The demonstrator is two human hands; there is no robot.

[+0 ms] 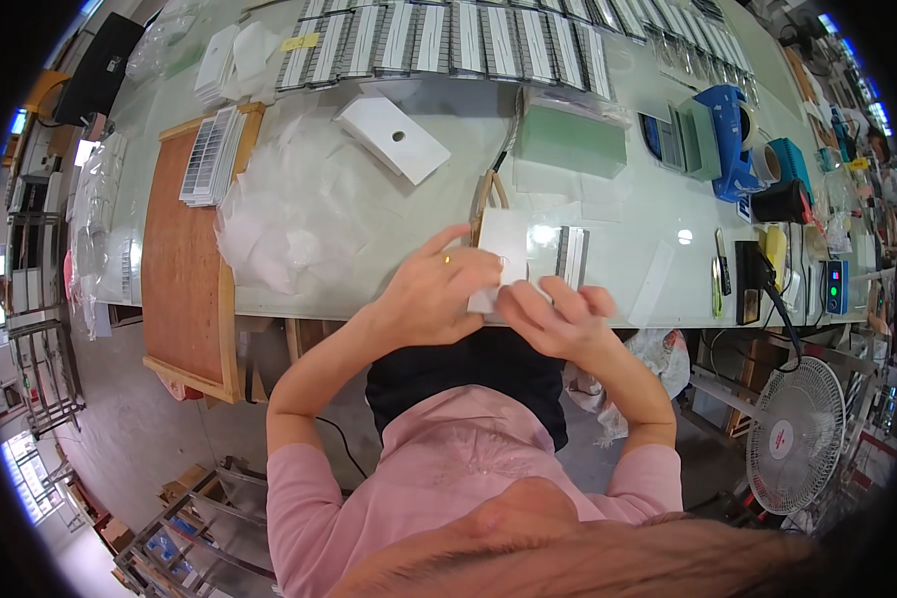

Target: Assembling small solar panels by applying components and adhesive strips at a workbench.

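Though flat, wht pc. (501, 232) in fingers (474, 263)

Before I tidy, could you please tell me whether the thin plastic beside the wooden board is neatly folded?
No, loosely heaped: the thin plastic lies in a wrinkled, uneven pile.

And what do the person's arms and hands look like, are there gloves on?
No gloves: the left hand and right hand are bare. A small gold-coloured ring is on a left finger. The pink sleeves are short, leaving both forearms uncovered, with no watch showing.
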